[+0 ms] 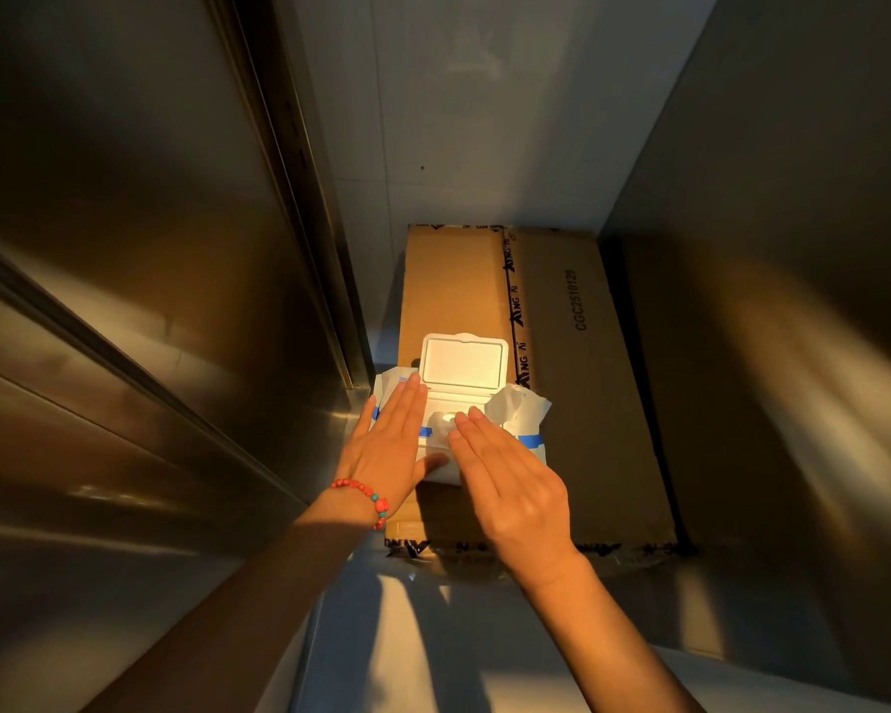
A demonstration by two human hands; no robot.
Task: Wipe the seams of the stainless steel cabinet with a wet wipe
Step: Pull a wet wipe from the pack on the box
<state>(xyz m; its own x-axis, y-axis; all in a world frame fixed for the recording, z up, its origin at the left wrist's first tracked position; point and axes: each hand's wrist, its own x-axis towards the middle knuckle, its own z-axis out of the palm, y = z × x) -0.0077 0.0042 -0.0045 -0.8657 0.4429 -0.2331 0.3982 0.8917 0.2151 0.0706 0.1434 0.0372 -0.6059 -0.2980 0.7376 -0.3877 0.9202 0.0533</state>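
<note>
Fingers straight and held together on both hands, nothing gripped: left hand (389,447) lies flat on the left part of the wet wipe pack (461,429), right hand (510,476) lies flat over its front right, fingertips at the dispenser opening.

Largest first: stainless steel cabinet (140,280) fills the left side, brushed panels with a vertical seam (299,208) running down to near the pack's left edge and a diagonal seam lower left. Another steel panel (793,249) closes the right side. Pale back wall (474,110) between them. Cardboard box (561,362) lies flat on the floor in the gap, black printed tape along its length and at both ends, code printed on top. Both forearms cross the lower frame and cover the box's near left part.

Pack sits on the box's near left area, white with a blue band, crumpled at the right end. Its white flip lid (463,363) stands open toward the wall. One wipe (442,422) pokes up from the opening, between the two hands. Beaded bracelet (363,494), red with teal beads, on left wrist.
</note>
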